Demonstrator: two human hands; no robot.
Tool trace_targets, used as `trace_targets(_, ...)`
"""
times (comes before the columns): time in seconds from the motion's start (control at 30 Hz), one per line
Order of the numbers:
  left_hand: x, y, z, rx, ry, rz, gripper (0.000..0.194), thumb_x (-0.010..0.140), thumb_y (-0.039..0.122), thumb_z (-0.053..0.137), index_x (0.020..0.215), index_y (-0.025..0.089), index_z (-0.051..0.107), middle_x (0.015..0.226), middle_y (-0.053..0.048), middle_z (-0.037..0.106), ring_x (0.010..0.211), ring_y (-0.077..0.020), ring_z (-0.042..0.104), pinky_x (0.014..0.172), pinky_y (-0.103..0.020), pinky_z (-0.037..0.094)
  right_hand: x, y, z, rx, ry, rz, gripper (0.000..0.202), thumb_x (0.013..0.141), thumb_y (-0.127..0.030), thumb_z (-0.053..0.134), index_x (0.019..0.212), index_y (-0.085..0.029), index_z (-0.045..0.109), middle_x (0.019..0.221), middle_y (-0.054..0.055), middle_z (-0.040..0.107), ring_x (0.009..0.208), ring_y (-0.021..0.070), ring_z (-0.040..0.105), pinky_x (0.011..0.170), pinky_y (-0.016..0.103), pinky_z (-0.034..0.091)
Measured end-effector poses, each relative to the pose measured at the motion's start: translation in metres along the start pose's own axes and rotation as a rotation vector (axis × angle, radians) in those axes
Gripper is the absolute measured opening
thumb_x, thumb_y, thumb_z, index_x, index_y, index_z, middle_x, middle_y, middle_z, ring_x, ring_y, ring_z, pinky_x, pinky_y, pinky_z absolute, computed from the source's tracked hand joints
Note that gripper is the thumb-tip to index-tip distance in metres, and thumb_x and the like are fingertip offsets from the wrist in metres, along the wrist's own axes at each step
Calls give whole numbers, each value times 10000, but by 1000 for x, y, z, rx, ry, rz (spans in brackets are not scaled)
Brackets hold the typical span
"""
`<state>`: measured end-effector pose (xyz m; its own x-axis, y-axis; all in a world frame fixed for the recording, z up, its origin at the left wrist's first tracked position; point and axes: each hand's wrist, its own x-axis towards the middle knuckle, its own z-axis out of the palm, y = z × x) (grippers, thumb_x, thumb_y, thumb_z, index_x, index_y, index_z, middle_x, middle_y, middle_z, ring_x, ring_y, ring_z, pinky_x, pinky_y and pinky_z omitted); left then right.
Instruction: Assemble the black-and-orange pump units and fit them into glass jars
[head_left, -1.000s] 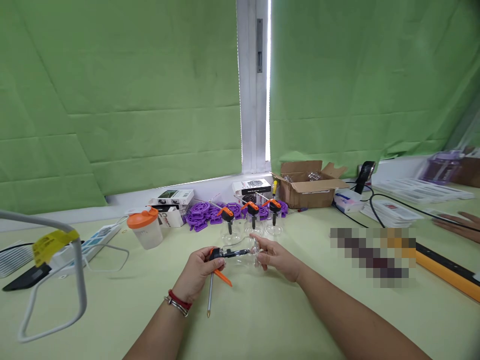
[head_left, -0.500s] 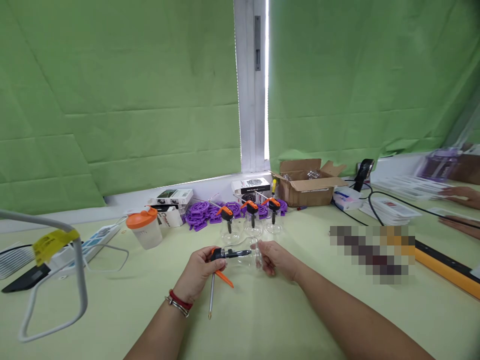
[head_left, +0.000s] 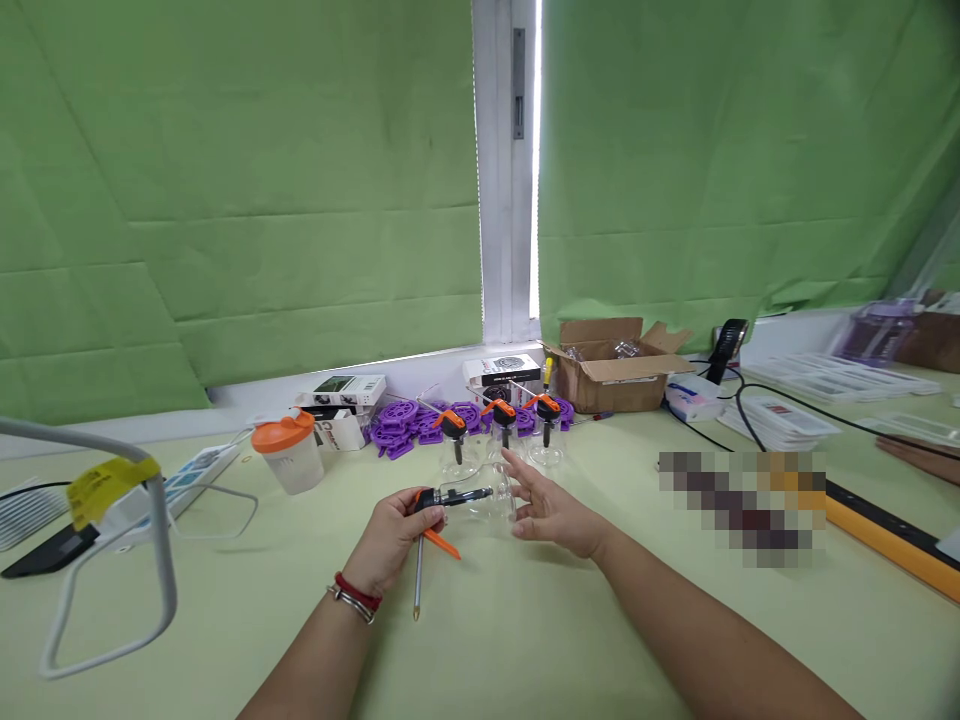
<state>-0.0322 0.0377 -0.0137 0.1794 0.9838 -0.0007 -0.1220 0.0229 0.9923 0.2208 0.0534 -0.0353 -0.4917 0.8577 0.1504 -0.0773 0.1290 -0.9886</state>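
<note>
My left hand (head_left: 399, 532) is closed around the black neck of a clear bottle (head_left: 487, 512) lying sideways in the air. The bottle has a black-and-orange top, with an orange lever (head_left: 442, 545) and a thin metal spout (head_left: 418, 585) pointing down. A dark tube runs inside it. Beside the bottle's base is my right hand (head_left: 555, 510), its fingers spread; whether a fingertip touches the base I cannot tell. Behind stand three similar bottles with orange-and-black tops: a left one (head_left: 459, 455), a middle one (head_left: 506, 440) and a right one (head_left: 547, 445).
Purple plastic parts (head_left: 397, 425) and small boxes (head_left: 337, 410) line the back. An open carton (head_left: 622, 375) stands to their right. At left are an orange-lidded cup (head_left: 289, 455), a power strip (head_left: 199, 480) and a grey frame (head_left: 161, 560). Another person's hand (head_left: 922, 458) is far right.
My right hand has loosened from the bottle's base and its fingers have spread. My left hand and the bottle have shifted slightly left and up. The other person's upper hand has left view.
</note>
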Motion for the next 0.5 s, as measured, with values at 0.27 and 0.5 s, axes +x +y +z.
trace_targets(0.27,-1,-3,-1,9,-27,-3,281,619,273,750,840,126,658,732,-30,639,666,-123,573,729,-285,477,0,-2,2,34,1,-15,800,654,-296,743,1348,-350,351,1323,61,367,970,167,482,798,334,444)
trace_targets(0.5,1,-6,-2,2,-32,-1,302,616,264,751,871,130,662,757,-28,632,668,-124,575,741,-303,489,0,-3,1,25,36,62,713,725,-377,676,1357,-309,353,1136,65,452,807,140,540,633,267,428)
